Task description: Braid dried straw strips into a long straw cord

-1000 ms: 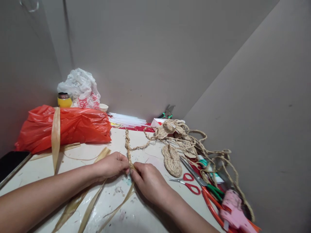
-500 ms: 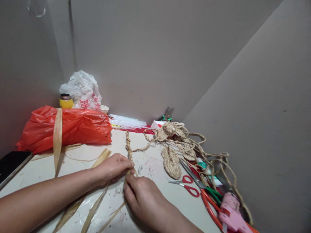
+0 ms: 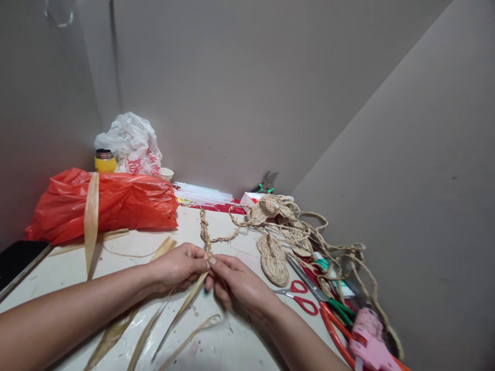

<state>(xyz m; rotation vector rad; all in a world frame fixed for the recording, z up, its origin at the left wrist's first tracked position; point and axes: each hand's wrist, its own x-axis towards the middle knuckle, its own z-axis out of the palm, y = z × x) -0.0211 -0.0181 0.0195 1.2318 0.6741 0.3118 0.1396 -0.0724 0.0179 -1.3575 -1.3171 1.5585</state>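
While your left hand (image 3: 181,267) and right hand (image 3: 240,282) pinch the braid (image 3: 204,232) at its near end, over the middle of the worktop (image 3: 232,348), you would do well to pull evenly and lay the trailing strip (image 3: 184,305) flat, since slack would probably loosen it.

From where I stood, one camera served the station — worn on the person's head, facing forward and down over the white table (image 3: 243,342). The left hand (image 3: 183,265) and right hand (image 3: 240,281) lay at close range, below the centre of the view, with both forearms (image 3: 96,296) entering from the near side. The grey wall (image 3: 232,93) stood farther off and filled most of the upper half. Lateral coverage was wide — red bag (image 3: 131,203) to pink glue gun (image 3: 369,337).
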